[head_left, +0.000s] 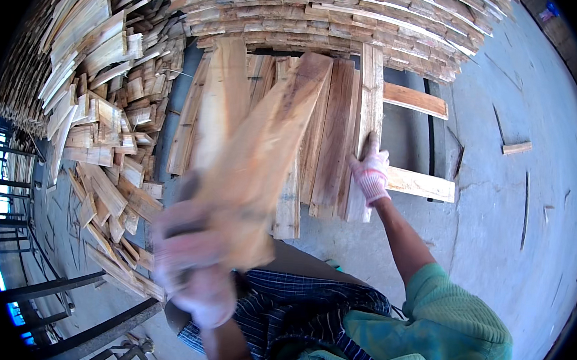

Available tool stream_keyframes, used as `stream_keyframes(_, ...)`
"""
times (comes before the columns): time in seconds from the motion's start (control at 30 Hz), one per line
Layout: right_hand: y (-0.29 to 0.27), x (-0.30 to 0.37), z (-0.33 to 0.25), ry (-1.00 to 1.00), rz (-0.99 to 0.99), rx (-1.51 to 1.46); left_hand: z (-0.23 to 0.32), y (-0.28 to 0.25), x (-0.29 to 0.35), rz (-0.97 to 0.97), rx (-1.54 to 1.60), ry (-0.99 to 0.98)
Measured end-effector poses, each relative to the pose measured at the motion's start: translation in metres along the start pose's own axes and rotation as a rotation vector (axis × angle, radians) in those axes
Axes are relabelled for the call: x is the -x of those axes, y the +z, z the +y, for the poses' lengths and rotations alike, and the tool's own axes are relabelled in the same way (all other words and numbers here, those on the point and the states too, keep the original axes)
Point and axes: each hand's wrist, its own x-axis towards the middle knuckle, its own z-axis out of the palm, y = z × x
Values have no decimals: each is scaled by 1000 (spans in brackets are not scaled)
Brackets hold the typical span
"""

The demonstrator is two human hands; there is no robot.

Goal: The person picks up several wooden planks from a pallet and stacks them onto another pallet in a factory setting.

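Note:
My left hand (193,253), in a pale glove and smeared by motion, is closed round the near end of a wide wooden board (264,145). That board is held slanted above a row of other boards, its far end leaning to the right. My right hand (371,172), in a white and pink glove, grips a long narrow board (371,85) at the right end of the row, with one finger stretched along it. Under the held board lie several boards side by side, among them a reddish-brown board (336,130) and a pale wide board (226,89).
Two wooden crosspieces, a far one (414,100) and a near one (422,185), stick out to the right. A high stack of boards (326,22) stands beyond. On the left lies a loose heap of planks (105,120), with a dark metal frame (104,328) nearer. Scraps dot the concrete floor (497,261).

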Motion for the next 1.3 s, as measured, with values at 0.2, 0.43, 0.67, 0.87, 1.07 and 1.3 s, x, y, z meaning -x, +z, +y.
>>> stream_keyframes(0.2, 38, -14, -13, -74, -88, 156, -86, 73, 69, -236, -33, -145)
stream_keyframes(0.43, 12, -35, -3, -52, -119, -35, -117, 74, 127, -339, -87, -283)
stream_keyframes(0.67, 18, 17, -35, -186, -512, -1122, -111, 84, 123, -876, -462, 86)
stream_keyframes(0.87, 17, 31, -20, 264, -887, -1525, -80, 99, 92, -1131, -652, 410)
stream_keyframes(1.07, -13, 50, 18, 357, -757, -1640, -52, 135, 91, -1212, -594, 580)
stream_keyframes(1.3, -64, 82, 39, 288, -745, -1650, -45, 176, 129, -1171, -416, 554)
